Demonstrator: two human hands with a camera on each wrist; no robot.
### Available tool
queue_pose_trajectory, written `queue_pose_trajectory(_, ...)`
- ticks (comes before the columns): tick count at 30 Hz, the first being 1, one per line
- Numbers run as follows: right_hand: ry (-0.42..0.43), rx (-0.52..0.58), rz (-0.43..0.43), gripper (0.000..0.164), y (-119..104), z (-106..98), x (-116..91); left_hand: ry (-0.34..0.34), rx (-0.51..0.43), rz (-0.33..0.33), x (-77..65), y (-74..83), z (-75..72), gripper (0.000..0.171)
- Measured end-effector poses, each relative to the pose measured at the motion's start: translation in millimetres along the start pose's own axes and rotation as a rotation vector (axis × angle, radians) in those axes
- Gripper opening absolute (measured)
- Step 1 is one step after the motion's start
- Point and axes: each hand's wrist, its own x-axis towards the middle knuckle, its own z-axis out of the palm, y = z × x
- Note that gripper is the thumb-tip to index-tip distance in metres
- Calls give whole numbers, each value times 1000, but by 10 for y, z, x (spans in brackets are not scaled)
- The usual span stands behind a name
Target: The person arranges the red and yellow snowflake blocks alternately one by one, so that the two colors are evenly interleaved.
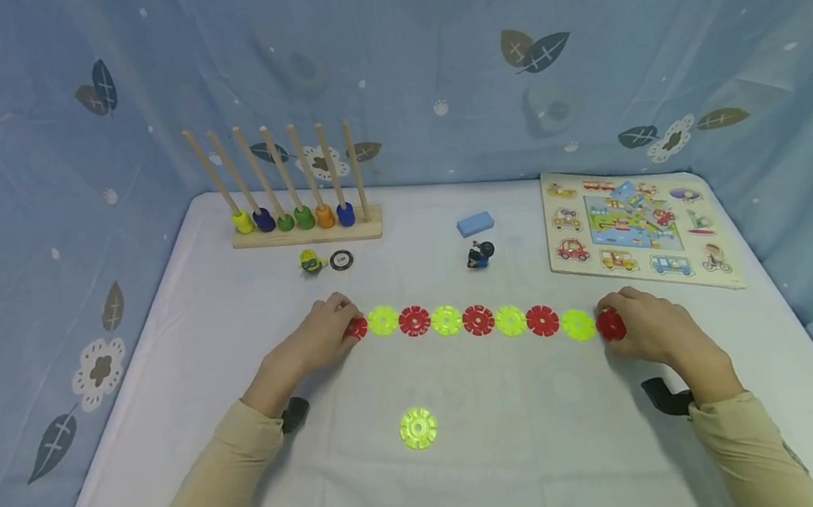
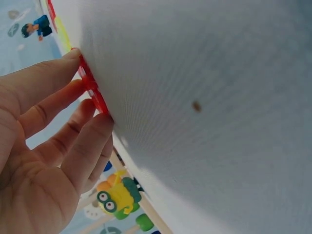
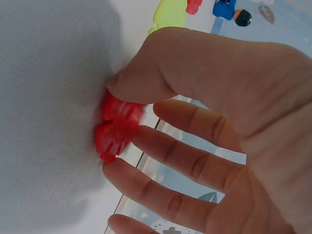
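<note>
A row of red and yellow-green notched plastic discs runs across the white table in the head view, colours alternating. At its left end my left hand (image 1: 319, 334) grips a red disc (image 2: 91, 84) by its edges, thumb on one side and fingertips on the other. The right hand (image 1: 650, 328) holds the red disc (image 3: 117, 127) at the right end between thumb and fingertips. Right beside that one lies a yellow-green disc (image 1: 578, 325). Another red disc (image 1: 478, 320) sits mid-row. A single yellow-green disc (image 1: 418, 428) lies apart, nearer the front.
Behind the row stand a wooden peg rack (image 1: 306, 230) with coloured beads, a small yellow figure (image 1: 310, 261), a round black-and-white token (image 1: 341, 260), a blue block (image 1: 475, 224) and a dark-haired figure (image 1: 479, 255). A vehicle puzzle board (image 1: 561, 257) lies at back right.
</note>
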Motion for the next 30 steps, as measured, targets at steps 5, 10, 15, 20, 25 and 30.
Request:
queue_pose_trajectory(5,0,19,-10,48,13,-6,11,-3,-2,1,2,4,-19,32)
queue_pose_trajectory(10,-9,29,-12,49,4,-6,19,-2,-2,-4,5,3,-8,33)
queue_pose_trajectory(15,-21,23,-10,52,-10,2,21,5,4,8,-5,3,1,32)
queue_pose_trajectory(20,28,-20,-36,53,-95,-44,-44,7,1,14,-9,4,1,30)
queue_pose_trajectory(25,156,-100,-207,48,-454,-56,-63,-1,-6,-9,-4,2,4,30)
queue_pose_trajectory(30,162,-124,-483,43,-975,104,-45,2,-10,-5,0,-4,7,30)
